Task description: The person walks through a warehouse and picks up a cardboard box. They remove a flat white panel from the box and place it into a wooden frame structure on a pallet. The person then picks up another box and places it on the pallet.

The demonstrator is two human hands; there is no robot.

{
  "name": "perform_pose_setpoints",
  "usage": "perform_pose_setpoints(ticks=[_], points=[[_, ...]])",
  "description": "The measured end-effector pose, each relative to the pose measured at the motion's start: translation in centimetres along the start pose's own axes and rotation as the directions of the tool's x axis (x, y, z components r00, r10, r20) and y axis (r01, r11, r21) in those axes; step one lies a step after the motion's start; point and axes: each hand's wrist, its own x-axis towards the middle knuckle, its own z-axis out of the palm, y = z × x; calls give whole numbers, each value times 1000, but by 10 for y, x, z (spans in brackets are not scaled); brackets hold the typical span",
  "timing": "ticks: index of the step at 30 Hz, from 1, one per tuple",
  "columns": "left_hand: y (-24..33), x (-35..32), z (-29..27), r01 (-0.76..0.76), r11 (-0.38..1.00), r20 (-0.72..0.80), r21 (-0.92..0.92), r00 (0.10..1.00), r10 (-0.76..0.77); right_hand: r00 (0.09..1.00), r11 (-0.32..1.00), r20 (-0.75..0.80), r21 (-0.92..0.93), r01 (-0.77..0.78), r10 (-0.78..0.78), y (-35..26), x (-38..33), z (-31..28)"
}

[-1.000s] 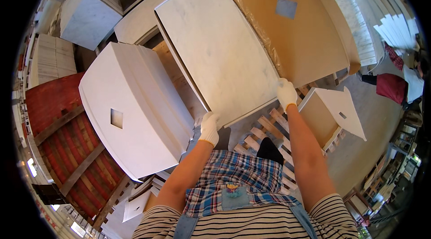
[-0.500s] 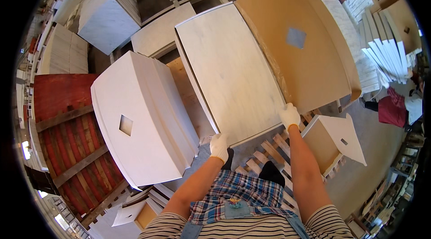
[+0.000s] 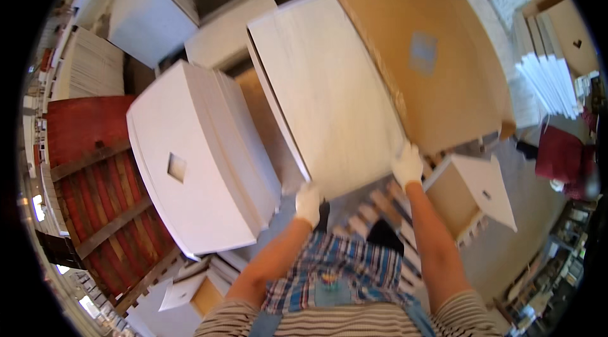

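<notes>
A: Where was the white board at that moment?

B: Held up in front of the person, tilted, its near edge low by the waist and the far edge reaching out over the stacks. Both gloved hands had it by that near edge: the left hand at the near left corner, the right hand at the near right corner, fingers curled shut around the edge on each side.

A: What could have gone wrong?

B: I'd judge the grip was the weak point. A wide board held only at one end wants to tip away, and gloves on a smooth painted face might slip. It also sat just beside the brown board on the right; swinging it could have scraped that one or clipped the white stack on the left.

A: And the count?

B: One white board in hand, one brown board, one curved-front white stack with a square cut-out, one red pallet, one small open box at the right
</notes>
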Motion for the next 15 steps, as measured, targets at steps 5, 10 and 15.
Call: perform_pose_setpoints(ticks=[5, 10, 15], points=[[48, 26, -43, 500, -187, 493, -846, 599, -631, 997, 997, 2, -4, -72, 72, 1, 2, -6], [47, 28, -35, 543, -220, 528, -811, 515, -675, 985, 985, 27, -45, -169, 170, -6, 11, -4], [52, 30, -42, 585, -182, 512, -790, 468, -720, 982, 979, 37, -86, -184, 187, 1, 26, -6]])
